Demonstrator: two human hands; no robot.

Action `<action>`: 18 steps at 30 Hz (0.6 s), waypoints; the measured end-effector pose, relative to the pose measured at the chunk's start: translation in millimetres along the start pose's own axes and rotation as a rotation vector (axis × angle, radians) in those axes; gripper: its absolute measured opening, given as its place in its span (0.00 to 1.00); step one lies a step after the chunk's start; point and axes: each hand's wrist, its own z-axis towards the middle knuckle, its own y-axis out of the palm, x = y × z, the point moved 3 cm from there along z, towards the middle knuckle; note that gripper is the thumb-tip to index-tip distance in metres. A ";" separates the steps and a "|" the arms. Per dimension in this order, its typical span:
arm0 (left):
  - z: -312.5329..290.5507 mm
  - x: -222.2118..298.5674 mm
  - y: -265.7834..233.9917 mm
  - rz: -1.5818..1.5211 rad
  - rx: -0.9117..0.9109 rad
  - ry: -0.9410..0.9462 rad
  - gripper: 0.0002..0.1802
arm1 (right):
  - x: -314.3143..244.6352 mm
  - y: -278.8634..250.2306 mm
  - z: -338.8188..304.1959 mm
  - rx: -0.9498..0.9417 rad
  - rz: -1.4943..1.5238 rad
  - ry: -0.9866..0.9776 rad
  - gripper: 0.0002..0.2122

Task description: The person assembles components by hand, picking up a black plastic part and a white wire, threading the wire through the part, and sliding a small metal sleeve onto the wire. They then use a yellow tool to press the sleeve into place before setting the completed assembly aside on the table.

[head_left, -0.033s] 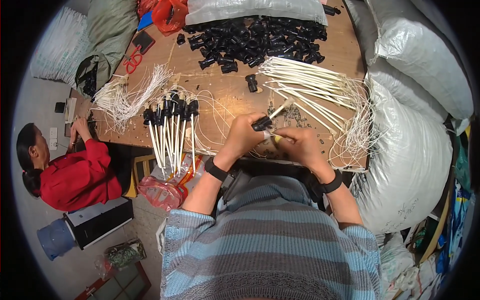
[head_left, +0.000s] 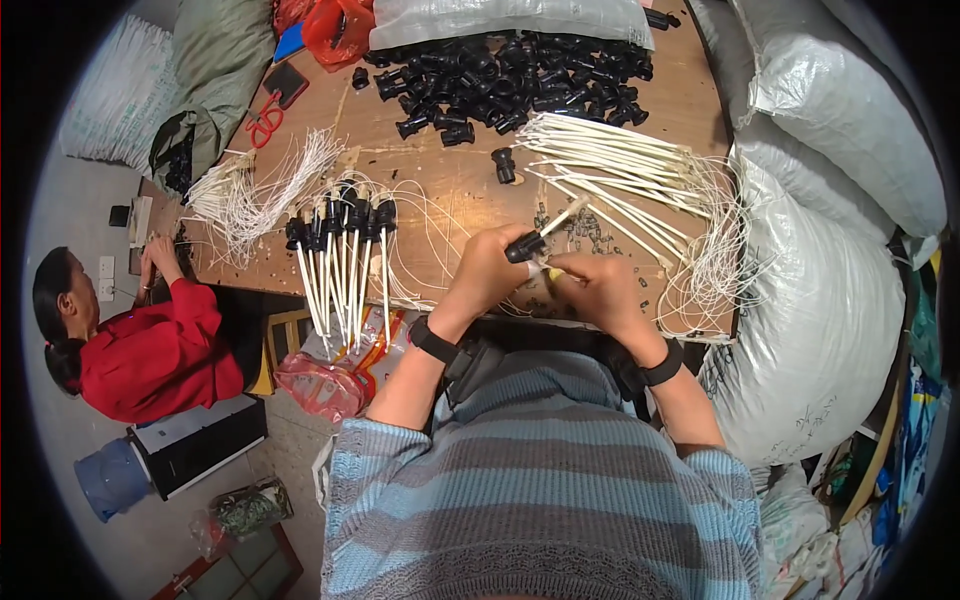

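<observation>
At the near edge of the counter (head_left: 468, 178), the left hand (head_left: 488, 270) pinches a black fitting (head_left: 523, 248) while the right hand (head_left: 602, 288) curls its fingers beside it, grip unclear.

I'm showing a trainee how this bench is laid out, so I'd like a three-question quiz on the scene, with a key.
1. Which of the wearer's hands grips the black fitting?
2. True or false: the scissors lie to the left of the pile of fittings.
3. Fill the gap: the co-worker at the left wears a ____ top.

Key: 1. The left hand. 2. True. 3. Red.
</observation>
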 end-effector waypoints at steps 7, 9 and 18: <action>-5.5 -3.8 -6.2 0.403 0.067 0.250 0.22 | -1.2 -1.8 8.7 0.050 -0.093 -0.005 0.08; -6.3 2.4 -4.8 0.401 0.061 0.261 0.22 | 2.4 -0.2 7.7 0.033 -0.109 0.009 0.07; -7.0 3.2 -0.8 0.325 -0.007 0.228 0.22 | 0.6 3.0 8.6 0.064 0.014 0.007 0.05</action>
